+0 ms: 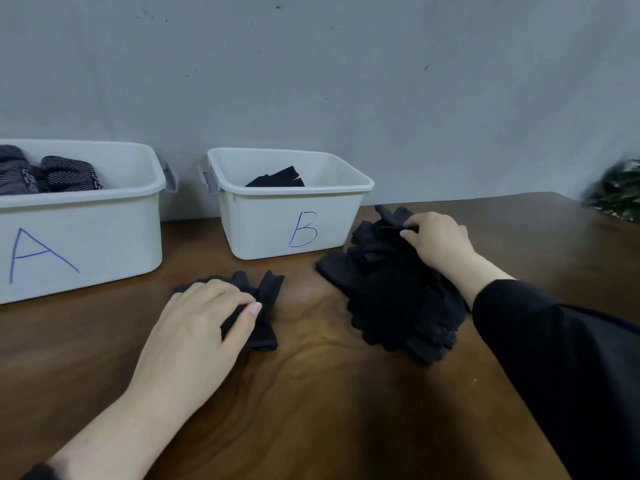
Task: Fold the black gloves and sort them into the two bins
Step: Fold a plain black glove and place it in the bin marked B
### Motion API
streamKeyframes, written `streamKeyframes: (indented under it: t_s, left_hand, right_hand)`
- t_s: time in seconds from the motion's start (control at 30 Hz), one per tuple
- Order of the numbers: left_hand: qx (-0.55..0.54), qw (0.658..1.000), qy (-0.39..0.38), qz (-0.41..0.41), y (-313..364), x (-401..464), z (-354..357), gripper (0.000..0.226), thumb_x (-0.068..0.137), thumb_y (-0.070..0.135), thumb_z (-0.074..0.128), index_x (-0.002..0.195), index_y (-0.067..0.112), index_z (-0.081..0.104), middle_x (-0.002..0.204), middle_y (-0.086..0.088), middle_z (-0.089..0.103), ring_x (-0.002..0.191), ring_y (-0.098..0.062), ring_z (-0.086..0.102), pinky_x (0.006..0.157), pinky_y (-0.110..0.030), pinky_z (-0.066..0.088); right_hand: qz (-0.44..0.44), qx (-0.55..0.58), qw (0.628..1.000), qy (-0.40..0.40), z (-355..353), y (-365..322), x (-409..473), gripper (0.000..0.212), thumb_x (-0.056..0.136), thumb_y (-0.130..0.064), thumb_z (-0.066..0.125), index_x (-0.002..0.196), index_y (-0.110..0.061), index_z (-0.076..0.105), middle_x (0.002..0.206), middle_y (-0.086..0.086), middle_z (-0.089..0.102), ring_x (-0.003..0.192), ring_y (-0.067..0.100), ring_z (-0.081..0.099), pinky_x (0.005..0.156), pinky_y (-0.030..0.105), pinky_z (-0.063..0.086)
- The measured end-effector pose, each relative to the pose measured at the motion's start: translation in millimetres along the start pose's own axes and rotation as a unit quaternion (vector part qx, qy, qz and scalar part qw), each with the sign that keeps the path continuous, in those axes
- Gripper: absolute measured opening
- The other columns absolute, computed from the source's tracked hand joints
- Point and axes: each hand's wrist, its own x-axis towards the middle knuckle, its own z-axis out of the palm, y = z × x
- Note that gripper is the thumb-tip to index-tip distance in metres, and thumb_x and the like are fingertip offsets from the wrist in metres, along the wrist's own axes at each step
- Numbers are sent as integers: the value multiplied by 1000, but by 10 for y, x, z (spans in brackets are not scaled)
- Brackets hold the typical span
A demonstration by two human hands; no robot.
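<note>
While the left hand [194, 327] lies on a single crumpled black fabric glove [258, 306] on the brown wooden table [311, 410], its thumb and fingers pinch the cloth against the table top. This glove is in front of the gap between the two bins, nearer to the person than both of them.

The right hand [438, 242], coming out of a black sleeve [561, 368], rests on the far part of a loose heap of black fabric gloves [398, 299], and its curled fingers grip one glove at the top of the heap. The heap lies on the table just beside the right front corner of the bin marked B.

The white plastic bin with a blue letter B [294, 216] stands at the back of the table, and a folded black glove [277, 180] lies inside it. To the left of it, a little apart, stands the larger white plastic bin with a blue letter A [86, 233]; it holds dark patterned knitted gloves [52, 174], which lie against its left side.

Behind the bins there is a plain grey wall [346, 81]. At the right edge some blurred green leaves [620, 192] are visible.
</note>
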Motion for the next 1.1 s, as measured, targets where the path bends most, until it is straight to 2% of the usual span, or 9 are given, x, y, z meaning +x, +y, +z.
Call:
streamKeyframes:
  t_s: [0.1, 0.23, 0.33, 0.47, 0.6, 0.7, 0.83, 0.93, 1.1]
  left_hand:
    - [-7, 1000, 9, -8, -22, 23, -13, 39, 96, 48, 37, 96, 29, 71, 95, 21, 60, 93, 2, 47, 80, -25, 38]
    - [-34, 998, 37, -22, -84, 35, -18, 33, 98, 44, 42, 96, 27, 71, 94, 19, 61, 92, -1, 52, 80, -30, 46]
    - [-68, 994, 69, -48, -133, 56, -18, 28, 102, 38, 49, 97, 22, 71, 93, 15, 63, 91, -7, 58, 81, -35, 51]
    - [-104, 988, 86, -75, -142, 60, -21, 29, 98, 36, 47, 101, 21, 72, 94, 16, 64, 93, -7, 59, 81, -33, 51]
    - [-123, 986, 104, -41, -48, 54, -26, 26, 102, 34, 49, 104, 22, 72, 99, 16, 65, 98, -6, 59, 86, -37, 52]
    - [-136, 982, 133, -5, 54, 35, -80, 35, 100, 38, 46, 117, 19, 68, 112, 10, 65, 109, -6, 58, 95, -39, 50]
    - [-109, 986, 117, 50, 201, -36, -122, 60, 100, 54, 41, 147, 15, 45, 144, 4, 49, 135, -6, 40, 114, -26, 31]
    - [-140, 986, 89, 24, 282, -50, -121, 76, 95, 61, 46, 155, 18, 28, 156, 7, 34, 145, 0, 24, 119, -23, 22]
    - [-269, 945, 166, -86, 169, -21, -246, 35, 100, 27, 53, 135, 26, 57, 123, 20, 63, 119, 4, 54, 97, -13, 41]
  right_hand:
    - [3, 16, 999, 31, 4, 16, 53, 23, 103, -30, 51, 105, -23, 72, 107, 4, 70, 98, 31, 58, 93, 46, 39]
    - [-18, 169, 970, 173, -271, -51, 22, 27, 104, -30, 49, 109, -13, 70, 105, 9, 71, 98, 33, 63, 88, 44, 50]
    - [-41, 258, 950, 172, -622, -169, -72, 25, 104, -30, 50, 108, -14, 70, 97, 3, 70, 93, 24, 63, 74, 31, 46]
    - [-44, 352, 927, 123, -920, -350, -236, 21, 99, -33, 57, 95, -20, 74, 88, 0, 74, 87, 21, 68, 87, 43, 56]
    - [-54, 481, 875, 24, -1026, -697, -549, 25, 99, -25, 61, 79, -19, 74, 75, -2, 70, 69, 14, 65, 73, 37, 57]
    - [-61, 499, 863, -48, -934, -996, -800, 23, 100, -23, 60, 82, -15, 72, 77, 3, 70, 69, 20, 65, 76, 43, 58]
    - [-69, 512, 849, -115, -777, -1454, -1193, 24, 100, -21, 58, 85, -9, 73, 82, 5, 75, 73, 19, 71, 65, 33, 60]
    - [-94, 519, 833, -168, -676, -1749, -1406, 27, 102, -24, 56, 89, -10, 76, 96, 20, 74, 83, 28, 73, 72, 33, 62]
    - [-153, 483, 831, -228, -694, -2007, -1503, 29, 106, -24, 49, 113, -11, 74, 107, -1, 77, 97, 9, 74, 83, 30, 62]
